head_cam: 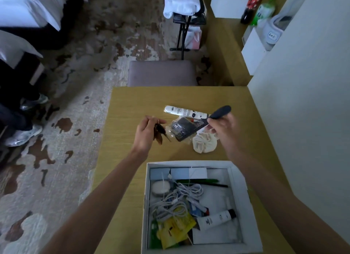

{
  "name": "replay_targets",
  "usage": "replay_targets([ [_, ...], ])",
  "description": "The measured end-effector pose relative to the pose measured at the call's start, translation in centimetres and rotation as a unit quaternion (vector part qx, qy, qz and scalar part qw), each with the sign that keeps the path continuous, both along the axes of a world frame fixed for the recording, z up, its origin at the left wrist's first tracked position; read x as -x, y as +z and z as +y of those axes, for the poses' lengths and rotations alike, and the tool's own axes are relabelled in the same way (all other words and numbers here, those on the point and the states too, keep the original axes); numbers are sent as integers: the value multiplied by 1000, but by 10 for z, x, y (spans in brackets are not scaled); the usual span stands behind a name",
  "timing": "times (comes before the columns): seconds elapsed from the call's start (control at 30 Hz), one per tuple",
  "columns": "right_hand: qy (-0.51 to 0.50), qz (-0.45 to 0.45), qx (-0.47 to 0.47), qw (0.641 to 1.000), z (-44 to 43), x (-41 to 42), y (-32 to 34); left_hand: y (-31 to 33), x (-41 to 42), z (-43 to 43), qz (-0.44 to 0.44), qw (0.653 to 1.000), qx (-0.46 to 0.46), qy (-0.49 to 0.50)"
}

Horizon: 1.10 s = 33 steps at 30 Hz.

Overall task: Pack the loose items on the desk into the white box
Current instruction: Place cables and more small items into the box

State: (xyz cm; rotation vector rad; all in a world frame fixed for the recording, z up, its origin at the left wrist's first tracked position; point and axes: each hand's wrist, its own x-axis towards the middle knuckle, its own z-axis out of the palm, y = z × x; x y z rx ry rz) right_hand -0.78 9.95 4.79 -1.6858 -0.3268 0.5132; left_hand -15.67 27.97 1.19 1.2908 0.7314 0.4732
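Note:
My left hand [144, 134] pinches a small brown claw-like hair clip [160, 134] above the desk, left of the loose pile. My right hand [224, 129] holds a black comb [191, 129] by its dark handle, teeth pointing down-left over the pile. Under the comb lies a clear packet with a dark item [176, 127]. A white tube [184, 111] lies behind it, and a cream cloth bundle [204, 144] sits to the right. The open white box [239, 178] stands at the desk's near edge, holding white cables, a small white tube, yellow sachets, pens and a round tin.
The wooden desk [132, 159] meets a white wall on the right. A grey stool [162, 73] stands at its far edge. Patterned carpet lies to the left, with a person's shoes [24, 134] there. Bottles and white boxes sit on the far counter [227, 45].

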Motion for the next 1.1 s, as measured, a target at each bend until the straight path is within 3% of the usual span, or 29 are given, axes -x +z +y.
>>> replay_targets([
  [0.17,-35,128,-61,989,-44,48,10,25,19,-23,-15,999,-8,30],
  [0.27,-39,197,-50,978,-63,73,-4,32,34,-34,-16,999,-28,32],
  [0.63,-100,383,-136,908,-67,118,-60,31,86,-72,81,983,-140,-91],
  [0.87,-113,377,-81,916,-35,124,-78,22,107,-88,142,971,-161,-107],
  [0.97,-143,309,-26,940,-36,118,-84,21,112,-94,163,955,-209,-135],
  [1.1,-82,228,86,966,-53,104,-85,17,104,-106,164,932,-260,-194],
])
